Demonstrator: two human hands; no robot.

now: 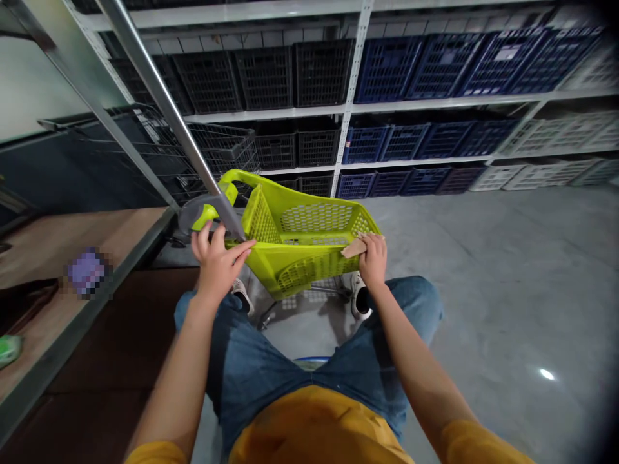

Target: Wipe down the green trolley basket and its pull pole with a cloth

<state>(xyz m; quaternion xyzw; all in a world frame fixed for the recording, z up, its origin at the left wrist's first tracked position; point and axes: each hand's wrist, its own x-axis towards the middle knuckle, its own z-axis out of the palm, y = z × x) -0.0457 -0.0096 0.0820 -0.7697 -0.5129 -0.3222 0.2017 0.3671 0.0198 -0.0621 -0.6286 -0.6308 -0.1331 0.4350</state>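
Observation:
A lime-green toy-sized shopping cart [316, 216] with a perforated basket stands between my knees. A long metal pole [164, 96] rises from the grey fitting [231, 216] at its left end. My left hand [215, 261] rests at the near left corner of the basket, its fingers spread and stretched out against the rim and the fitting. At the near right corner, my right hand [373, 258] is closed around a tan piece of cloth or paper [354, 247], pressed on the rim. What exactly the tan piece is, I cannot tell.
Shelving [355, 64] with black crates [265, 78], blue crates [389, 69] and pale crates [546, 138] stands ahead. A dark wire cart [217, 142] is behind the green one. On my left is a wooden bench [140, 222] carrying a blurred purple item [88, 272] and a green item [9, 350].

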